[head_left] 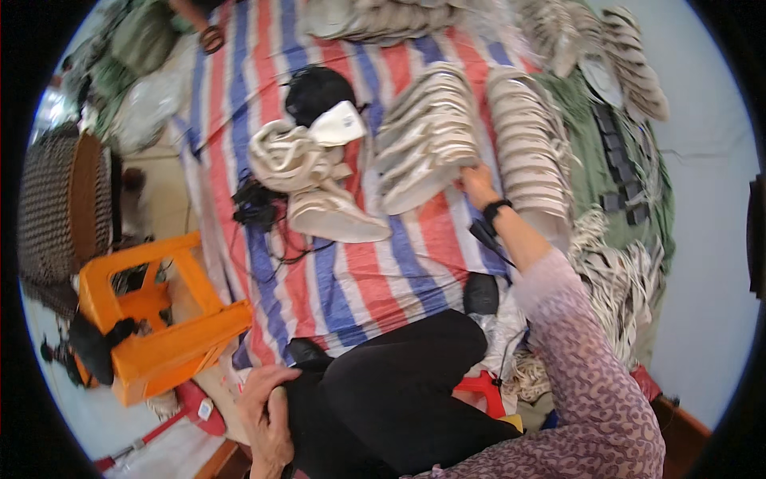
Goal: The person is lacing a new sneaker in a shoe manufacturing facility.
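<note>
My right hand (479, 187) reaches forward, its fingers closed on the near right edge of a row of nested cream fabric pieces (427, 140). They are curved, with pale trim; their exact kind is hard to tell. Beside it on the right lies a second row of the same pieces (527, 136). My left hand (267, 411) rests by my left leg, fingers loosely extended and holding nothing. Left of the rows sit a bundle of cream straps (291, 156), a single cream piece (335, 214), a white label or card (337, 124) and a black pouch-like item (317, 89).
A striped red, white and blue sheet (367, 275) covers the floor. An orange plastic stool (163, 319) lies tipped at left. Cream cords (618, 279) and dark rectangular blocks (613, 152) are at right. Another person's hand (211, 38) shows at the far left.
</note>
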`<state>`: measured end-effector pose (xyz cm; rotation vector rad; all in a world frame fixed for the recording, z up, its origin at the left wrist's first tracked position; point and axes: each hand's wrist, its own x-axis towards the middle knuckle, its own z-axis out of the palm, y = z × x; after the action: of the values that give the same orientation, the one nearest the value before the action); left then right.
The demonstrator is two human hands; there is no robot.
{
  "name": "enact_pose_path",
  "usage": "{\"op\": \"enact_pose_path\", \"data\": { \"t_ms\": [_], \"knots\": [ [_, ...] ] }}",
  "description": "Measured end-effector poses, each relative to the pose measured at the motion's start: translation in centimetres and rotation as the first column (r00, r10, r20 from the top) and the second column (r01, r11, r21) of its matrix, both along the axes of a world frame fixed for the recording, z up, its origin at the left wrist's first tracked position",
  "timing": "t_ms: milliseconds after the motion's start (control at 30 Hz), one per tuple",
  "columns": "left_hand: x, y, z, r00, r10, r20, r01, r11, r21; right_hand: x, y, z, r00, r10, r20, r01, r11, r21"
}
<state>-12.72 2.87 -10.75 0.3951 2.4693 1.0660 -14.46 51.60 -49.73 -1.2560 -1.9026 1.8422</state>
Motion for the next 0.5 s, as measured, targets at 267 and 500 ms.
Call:
{"op": "enact_pose_path", "data": {
  "t_ms": [267,500],
  "knots": [
    [0.3,-0.7,0.6,0.997,0.077,0.007,-0.077,0.996,0.036,3.4,-18.2,11.0,0.917,0.381,-0.118,-0.295,0.847,0.441],
    [0.2,-1.3,0.0,0.997,0.077,-0.008,-0.076,0.991,0.109,-5.8,-23.0,12.4,0.749,0.663,-0.010,-0.493,0.568,0.658]
  ]
}}
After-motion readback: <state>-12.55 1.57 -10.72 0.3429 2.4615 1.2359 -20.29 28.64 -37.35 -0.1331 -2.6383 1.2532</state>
